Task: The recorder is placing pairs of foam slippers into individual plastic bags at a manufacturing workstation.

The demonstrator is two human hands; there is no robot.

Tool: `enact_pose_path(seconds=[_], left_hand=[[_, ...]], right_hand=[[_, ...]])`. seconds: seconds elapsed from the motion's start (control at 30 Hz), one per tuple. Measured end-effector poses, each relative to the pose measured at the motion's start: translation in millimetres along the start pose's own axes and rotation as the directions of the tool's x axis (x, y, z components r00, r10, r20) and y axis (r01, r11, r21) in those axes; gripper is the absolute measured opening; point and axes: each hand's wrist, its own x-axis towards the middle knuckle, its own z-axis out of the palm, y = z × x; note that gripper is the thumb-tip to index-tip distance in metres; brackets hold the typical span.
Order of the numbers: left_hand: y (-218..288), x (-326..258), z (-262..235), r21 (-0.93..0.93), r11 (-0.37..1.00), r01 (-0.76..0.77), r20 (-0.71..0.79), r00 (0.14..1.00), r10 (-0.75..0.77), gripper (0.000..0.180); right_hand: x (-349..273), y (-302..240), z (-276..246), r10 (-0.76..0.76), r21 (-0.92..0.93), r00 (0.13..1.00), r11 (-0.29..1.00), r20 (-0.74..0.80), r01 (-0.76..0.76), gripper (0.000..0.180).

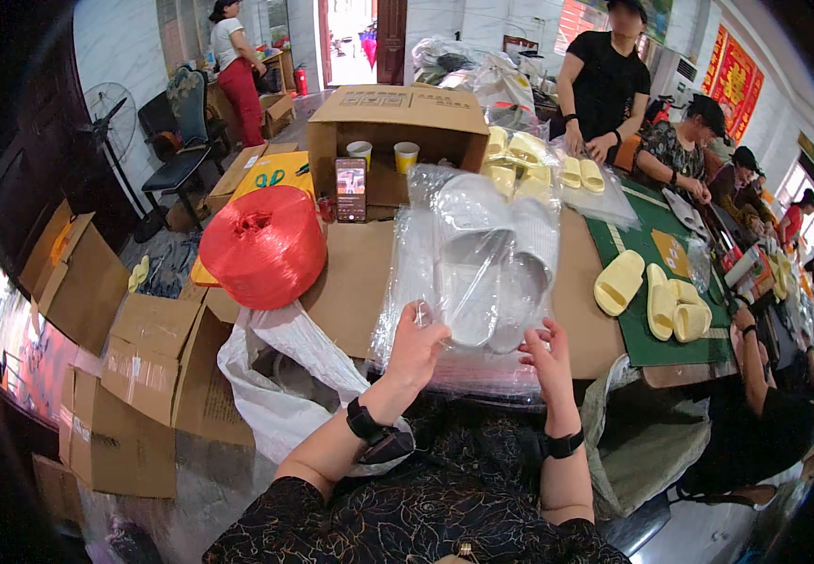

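A pair of pale grey slippers (pixel 468 273) lies inside a clear plastic bag (pixel 407 282), on top of a stack of clear bags at the table's near edge. My left hand (pixel 413 350) is closed on the bag's near left part, thumb pointing right. By the bag's near right corner is my right hand (pixel 550 359), its bent fingers apart and its fingertips close to the plastic. Whether they touch it I cannot tell.
Left of the bags stands a large red twine roll (pixel 264 246). Behind are a phone (pixel 351 190) and an open cardboard box (pixel 397 108) with two cups. Yellow slippers (pixel 619 282) lie on a green mat (pixel 637 329) at right. A white sack (pixel 280 376) hangs at left; co-workers sit and stand beyond.
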Motion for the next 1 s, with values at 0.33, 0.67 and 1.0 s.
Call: enact_pose_path(seconds=[0.33,0.67,1.0], left_hand=[[4,-12,10,0.050,0.992,0.118,0.221,0.967,-0.126,0.059],[4,-17,12,-0.008,0.956,0.294,0.358,0.893,-0.272,0.055],[-6,-33,1,0.003,0.977,0.211,0.275,0.940,-0.204,0.059]], right_hand=[[-4,2,-14,-0.092,0.392,0.985,0.919,0.143,0.029,0.038],[-27,-6,22,-0.232,0.480,0.968,0.863,0.098,0.158,0.037],[-42,-7,55,-0.322,0.190,0.946,0.926,-0.046,0.325,0.030]])
